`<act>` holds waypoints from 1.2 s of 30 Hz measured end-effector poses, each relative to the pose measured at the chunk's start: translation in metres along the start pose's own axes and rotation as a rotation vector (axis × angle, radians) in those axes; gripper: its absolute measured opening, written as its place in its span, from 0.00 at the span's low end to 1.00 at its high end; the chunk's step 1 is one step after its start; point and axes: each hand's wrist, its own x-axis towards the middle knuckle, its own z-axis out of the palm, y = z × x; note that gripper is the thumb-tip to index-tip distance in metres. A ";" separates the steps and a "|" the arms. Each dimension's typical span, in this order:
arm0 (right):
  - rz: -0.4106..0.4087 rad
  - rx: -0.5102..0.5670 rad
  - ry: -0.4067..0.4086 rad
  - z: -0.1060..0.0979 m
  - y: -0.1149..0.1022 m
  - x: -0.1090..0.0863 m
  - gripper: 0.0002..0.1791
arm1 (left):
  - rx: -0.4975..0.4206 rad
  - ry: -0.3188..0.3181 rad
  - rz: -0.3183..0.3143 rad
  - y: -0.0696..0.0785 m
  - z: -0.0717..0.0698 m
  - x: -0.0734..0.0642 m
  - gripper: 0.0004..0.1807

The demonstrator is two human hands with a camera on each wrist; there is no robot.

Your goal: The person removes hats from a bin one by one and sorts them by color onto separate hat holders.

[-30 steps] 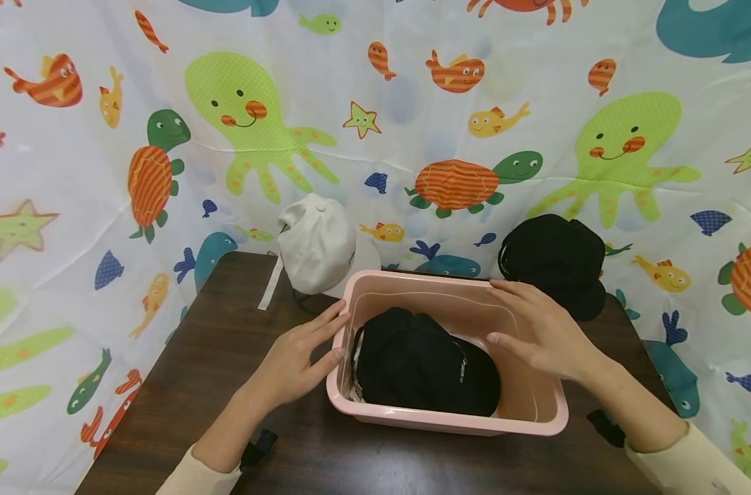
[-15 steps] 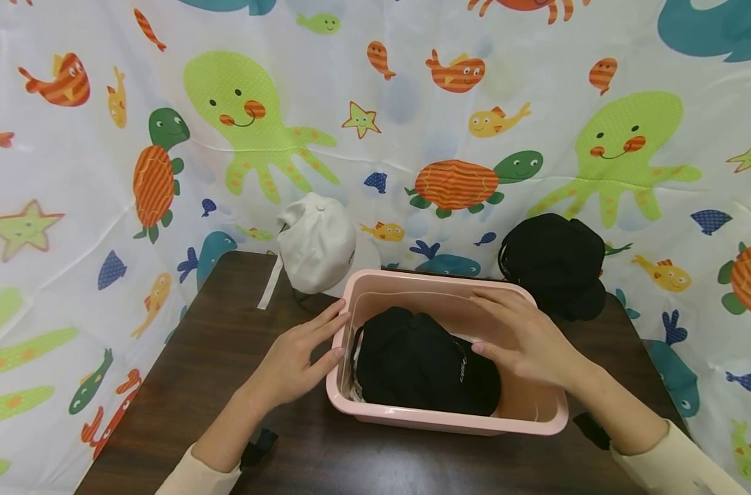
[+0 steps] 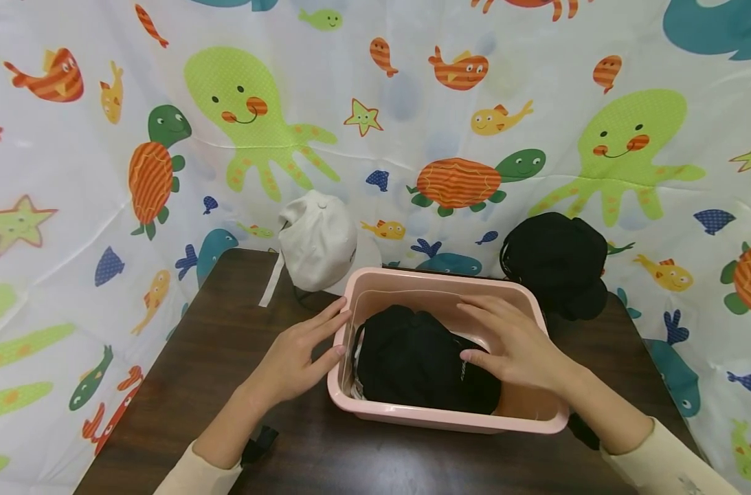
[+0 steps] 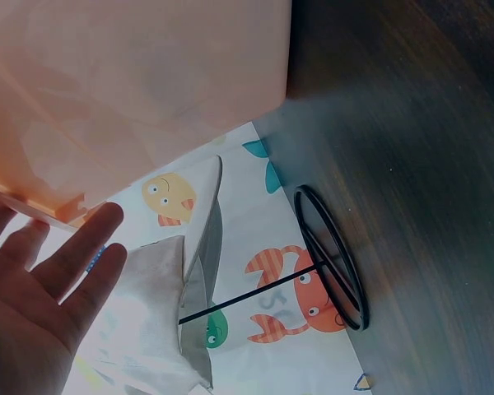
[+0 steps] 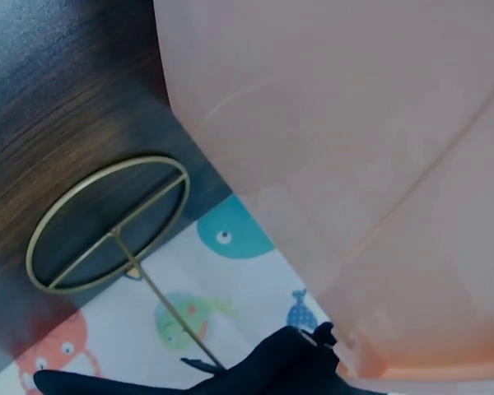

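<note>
A pink plastic tub (image 3: 424, 414) stands on the table, with a black cap (image 3: 400, 364) lying in it, small white lettering by its brim. My left hand (image 3: 301, 357) touches the tub's left rim with straight, spread fingers; in the left wrist view the fingertips of that hand (image 4: 41, 288) reach the rim. Over the tub's right half my right hand (image 3: 514, 344) reaches in above the cap's brim, fingers extended and thumb apart. It grips nothing. The right wrist view does not show that hand, only the tub's outer wall (image 5: 329, 164).
Behind the tub at left, a white cap (image 3: 319, 240) hangs on a black wire stand (image 4: 333, 259). At back right, another black cap (image 3: 554, 261) sits on a gold-coloured wire stand (image 5: 107, 222). A sea-animal printed curtain (image 3: 326, 75) backs the dark wooden table (image 3: 227, 330).
My right hand has moved left and inward, from the tub's right rim to above the black cap's brim. The left hand stays at the left rim; the caps and tub have not moved.
</note>
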 end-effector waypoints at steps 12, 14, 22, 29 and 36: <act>0.004 0.015 -0.062 0.010 -0.006 0.002 0.46 | -0.003 0.005 0.006 -0.002 0.002 0.000 0.30; 0.009 0.021 -0.073 0.012 -0.007 0.002 0.46 | -0.003 0.005 0.006 -0.002 0.002 0.001 0.30; 0.009 0.033 -0.098 0.017 -0.010 0.002 0.48 | 0.002 -0.002 -0.004 -0.001 0.002 -0.001 0.30; 0.018 0.049 -0.137 0.021 -0.013 0.004 0.48 | 0.004 0.000 -0.002 -0.001 0.002 -0.001 0.30; 0.037 0.058 -0.184 0.025 -0.017 0.007 0.50 | 0.008 0.006 0.000 -0.001 0.002 -0.001 0.30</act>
